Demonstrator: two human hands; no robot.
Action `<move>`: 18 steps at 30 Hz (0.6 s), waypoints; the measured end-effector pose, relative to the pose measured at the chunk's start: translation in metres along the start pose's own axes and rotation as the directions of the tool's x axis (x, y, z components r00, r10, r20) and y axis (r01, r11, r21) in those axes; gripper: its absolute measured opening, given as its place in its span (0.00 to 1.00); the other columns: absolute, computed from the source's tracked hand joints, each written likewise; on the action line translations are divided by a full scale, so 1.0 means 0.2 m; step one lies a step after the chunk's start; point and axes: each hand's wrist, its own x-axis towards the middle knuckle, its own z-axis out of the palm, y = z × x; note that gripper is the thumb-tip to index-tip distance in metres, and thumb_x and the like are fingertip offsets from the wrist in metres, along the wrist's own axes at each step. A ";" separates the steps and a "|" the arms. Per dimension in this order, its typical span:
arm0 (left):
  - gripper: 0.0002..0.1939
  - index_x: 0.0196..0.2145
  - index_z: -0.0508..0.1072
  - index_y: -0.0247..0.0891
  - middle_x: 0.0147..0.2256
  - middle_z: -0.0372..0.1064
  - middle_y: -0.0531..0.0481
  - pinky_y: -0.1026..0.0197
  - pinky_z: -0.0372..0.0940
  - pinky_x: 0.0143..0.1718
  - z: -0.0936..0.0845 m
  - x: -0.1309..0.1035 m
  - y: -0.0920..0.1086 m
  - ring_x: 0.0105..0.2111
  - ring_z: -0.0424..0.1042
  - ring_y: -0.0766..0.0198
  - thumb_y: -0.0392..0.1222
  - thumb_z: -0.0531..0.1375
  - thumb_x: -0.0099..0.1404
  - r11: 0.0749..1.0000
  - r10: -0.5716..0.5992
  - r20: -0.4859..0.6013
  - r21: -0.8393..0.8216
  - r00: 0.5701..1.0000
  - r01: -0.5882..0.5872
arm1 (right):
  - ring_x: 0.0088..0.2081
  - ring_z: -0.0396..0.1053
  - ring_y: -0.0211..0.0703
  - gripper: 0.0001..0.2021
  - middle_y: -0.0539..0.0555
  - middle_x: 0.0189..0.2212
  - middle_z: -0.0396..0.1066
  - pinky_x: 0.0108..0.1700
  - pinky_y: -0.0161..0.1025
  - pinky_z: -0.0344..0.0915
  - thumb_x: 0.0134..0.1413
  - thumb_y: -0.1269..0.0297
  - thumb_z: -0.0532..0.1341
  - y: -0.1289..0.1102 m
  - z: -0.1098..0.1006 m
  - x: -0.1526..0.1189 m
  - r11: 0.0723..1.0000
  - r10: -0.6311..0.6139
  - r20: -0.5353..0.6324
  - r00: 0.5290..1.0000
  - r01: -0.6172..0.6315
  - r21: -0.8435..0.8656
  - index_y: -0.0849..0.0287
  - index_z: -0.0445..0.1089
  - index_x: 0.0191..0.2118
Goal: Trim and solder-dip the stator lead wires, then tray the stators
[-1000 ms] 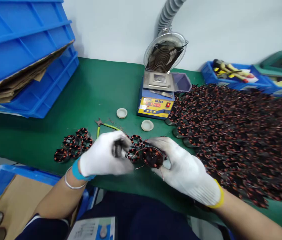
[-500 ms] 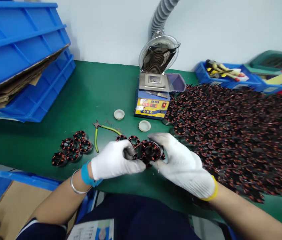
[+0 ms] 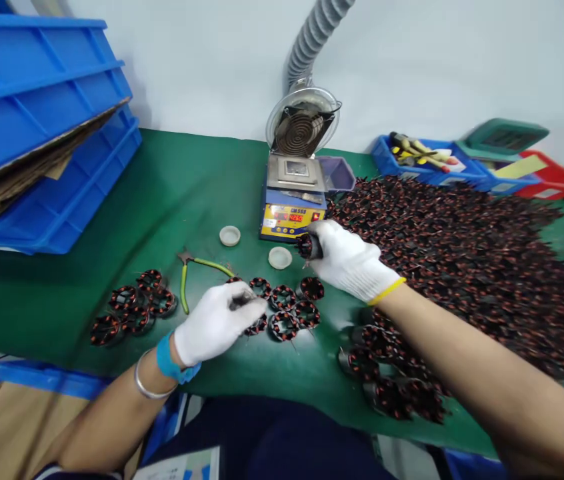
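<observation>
My right hand [image 3: 347, 257], in a white glove with a yellow cuff, is closed on a dark coil ring [image 3: 311, 246] just in front of the blue and yellow heating unit [image 3: 289, 217]. Lower left of it, my gloved left hand [image 3: 222, 317] has thumb and fingers brought together at the edge of a group of copper-wound rings [image 3: 283, 325]. What those fingers hold, if anything, is too hidden to make out. Two small white dishes, a left one [image 3: 230, 235] and a right one [image 3: 280, 258], sit between the hands and the unit. Green-handled cutters [image 3: 185, 280] lie open left of my left hand.
A large mass of coil rings [image 3: 442, 267] covers the right side of the green table [image 3: 182, 193]. Another cluster [image 3: 137, 310] sits at the left. Stacked blue crates [image 3: 47, 80] stand back left; a blue tool bin [image 3: 429, 163] and a purple bin [image 3: 337, 175] are behind.
My right hand has moved up toward the heating unit with a ring in it, away from my left hand. The group of rings between the hands is now uncovered. The view has shifted slightly.
</observation>
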 end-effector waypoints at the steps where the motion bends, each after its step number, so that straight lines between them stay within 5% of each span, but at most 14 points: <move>1: 0.16 0.25 0.66 0.38 0.21 0.63 0.56 0.64 0.58 0.23 0.02 0.01 -0.01 0.21 0.61 0.68 0.51 0.59 0.64 0.999 0.020 -0.010 0.039 1.000 -0.020 | 0.49 0.74 0.59 0.23 0.61 0.57 0.69 0.45 0.50 0.71 0.57 0.61 0.58 0.00 0.00 0.03 0.999 0.000 0.038 0.999 0.001 -0.042 0.55 0.66 0.59; 9: 0.13 0.27 0.71 0.38 0.24 0.68 0.54 0.63 0.57 0.27 0.04 0.03 -0.06 0.25 0.63 0.66 0.48 0.59 0.65 0.984 0.091 -0.043 0.160 0.995 -0.083 | 0.50 0.73 0.57 0.21 0.61 0.56 0.70 0.45 0.49 0.71 0.54 0.64 0.62 -0.05 0.03 0.13 0.977 -0.098 0.276 0.956 0.145 -0.155 0.55 0.70 0.55; 15: 0.10 0.29 0.74 0.38 0.27 0.72 0.54 0.63 0.59 0.29 0.05 0.03 -0.07 0.27 0.67 0.65 0.45 0.60 0.66 0.972 0.129 -0.012 0.200 0.992 -0.124 | 0.51 0.72 0.58 0.24 0.60 0.56 0.70 0.42 0.46 0.70 0.55 0.62 0.60 -0.03 0.02 0.13 0.964 -0.164 0.254 0.953 0.209 -0.165 0.53 0.68 0.59; 18: 0.10 0.29 0.74 0.38 0.27 0.73 0.54 0.63 0.60 0.30 0.05 0.03 -0.06 0.28 0.68 0.65 0.45 0.61 0.66 0.979 0.113 -0.004 0.172 0.994 -0.110 | 0.51 0.71 0.59 0.27 0.60 0.58 0.67 0.42 0.46 0.69 0.57 0.57 0.61 -0.01 -0.01 0.10 0.973 -0.157 0.152 0.976 0.179 -0.145 0.51 0.66 0.62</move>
